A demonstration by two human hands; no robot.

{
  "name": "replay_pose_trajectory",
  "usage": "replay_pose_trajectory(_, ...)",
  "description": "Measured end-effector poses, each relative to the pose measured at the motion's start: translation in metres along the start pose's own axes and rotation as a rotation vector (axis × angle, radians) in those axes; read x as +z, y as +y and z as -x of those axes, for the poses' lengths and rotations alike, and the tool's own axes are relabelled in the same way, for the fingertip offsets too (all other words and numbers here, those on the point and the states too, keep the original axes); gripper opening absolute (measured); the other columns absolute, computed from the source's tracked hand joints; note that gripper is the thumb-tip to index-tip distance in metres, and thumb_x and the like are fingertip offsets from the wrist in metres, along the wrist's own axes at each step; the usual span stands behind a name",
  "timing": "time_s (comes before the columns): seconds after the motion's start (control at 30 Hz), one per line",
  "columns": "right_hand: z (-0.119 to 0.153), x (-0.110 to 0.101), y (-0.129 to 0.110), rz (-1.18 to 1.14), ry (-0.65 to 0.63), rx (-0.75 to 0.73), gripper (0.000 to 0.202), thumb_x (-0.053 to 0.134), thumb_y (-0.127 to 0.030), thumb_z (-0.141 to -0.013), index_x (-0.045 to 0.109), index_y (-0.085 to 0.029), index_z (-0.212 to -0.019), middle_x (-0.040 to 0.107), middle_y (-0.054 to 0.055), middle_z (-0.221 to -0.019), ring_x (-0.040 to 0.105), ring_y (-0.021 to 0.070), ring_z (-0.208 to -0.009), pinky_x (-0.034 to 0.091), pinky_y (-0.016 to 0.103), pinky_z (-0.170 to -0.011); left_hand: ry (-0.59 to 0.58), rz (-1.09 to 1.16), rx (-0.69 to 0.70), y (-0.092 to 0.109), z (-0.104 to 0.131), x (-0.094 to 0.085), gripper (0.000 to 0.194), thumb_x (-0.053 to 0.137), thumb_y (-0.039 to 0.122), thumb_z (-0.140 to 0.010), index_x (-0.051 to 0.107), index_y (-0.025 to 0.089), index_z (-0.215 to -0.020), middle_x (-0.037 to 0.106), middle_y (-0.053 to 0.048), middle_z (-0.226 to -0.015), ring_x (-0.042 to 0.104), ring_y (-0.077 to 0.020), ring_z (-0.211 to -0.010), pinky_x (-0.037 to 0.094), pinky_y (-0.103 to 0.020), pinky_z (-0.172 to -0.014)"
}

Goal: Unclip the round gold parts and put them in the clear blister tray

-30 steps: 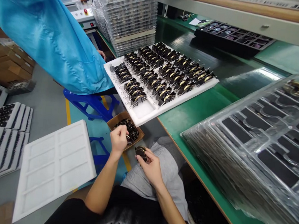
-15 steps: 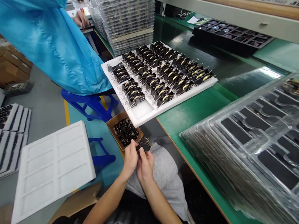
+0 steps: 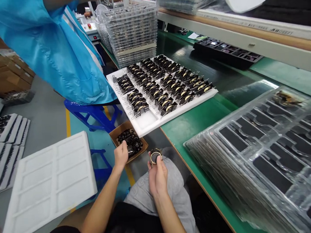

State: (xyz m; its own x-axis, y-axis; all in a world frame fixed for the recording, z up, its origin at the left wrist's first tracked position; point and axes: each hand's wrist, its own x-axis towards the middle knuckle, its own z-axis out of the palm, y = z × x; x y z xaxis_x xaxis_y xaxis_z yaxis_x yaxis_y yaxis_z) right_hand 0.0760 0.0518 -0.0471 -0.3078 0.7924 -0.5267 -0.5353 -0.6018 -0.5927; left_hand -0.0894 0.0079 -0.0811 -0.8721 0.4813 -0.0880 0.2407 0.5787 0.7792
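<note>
The left hand [image 3: 121,155] has its fingers curled at the box [image 3: 144,147] of black clips [image 3: 136,143], though I can't tell whether it pinches one; the right hand [image 3: 158,176] grips a round piece [image 3: 155,157], gold-rimmed, above the lap [image 3: 172,184]. I'd say the step is picking out a clip, and the next move calls for a steady right hand, with the piece's rim left reachable beneath the tray's [image 3: 156,124] near edge.

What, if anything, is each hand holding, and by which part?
Right hand: a round black-and-gold disc, held near its lower edge, thumb on its face. Left hand, near the open brown cardboard box: cannot tell whether it holds anything.
</note>
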Motion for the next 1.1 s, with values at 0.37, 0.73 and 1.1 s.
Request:
replay_pose_trajectory(0.37, -0.001, -0.014, -0.003, -0.085, -0.221, 0.445, 0.026, 0.087, -0.031, -0.076, 0.078, -0.019, -0.097, 0.077, 0.005, -0.105, 0.068, 0.0183, -0.096, 0.059, 0.032, -0.086, -0.728, 0.434, 0.099, 0.024, 0.041, -0.001, 0.051, 0.039, 0.056, -0.102, 0.064, 0.02, -0.129, 0.071, -0.011, -0.113, 0.067, -0.023, -0.103, 0.053, -0.034, -0.089)
replay_pose_trajectory(0.73, 0.004, -0.029, -0.032, -0.024, -0.454, 0.269, 0.012, 0.078, -0.036, -0.082, 0.08, -0.025, -0.087, 0.073, 0.005, -0.124, 0.06, 0.0253, -0.127, 0.036, 0.045, -0.122, -0.459, 0.298, 0.34, 0.049, 0.063, -0.002, 0.031, 0.06, 0.028, -0.094, 0.065, 0.025, -0.124, 0.066, -0.006, -0.117, 0.063, -0.0188, -0.103, 0.049, -0.028, -0.083)
replay_pose_trajectory(1.1, 0.006, -0.04, -0.03, 0.44, -0.584, -0.016, 0.018, 0.076, -0.037, -0.087, 0.081, -0.02, -0.083, 0.052, 0.013, -0.151, 0.047, 0.0326, -0.141, 0.03, 0.047, -0.121, -0.493, 0.058, 0.269, 0.063, 0.058, -0.003, 0.028, 0.063, 0.022, -0.084, 0.071, 0.024, -0.111, 0.073, -0.001, -0.081, 0.067, -0.0181, -0.072, 0.047, -0.026, -0.068)
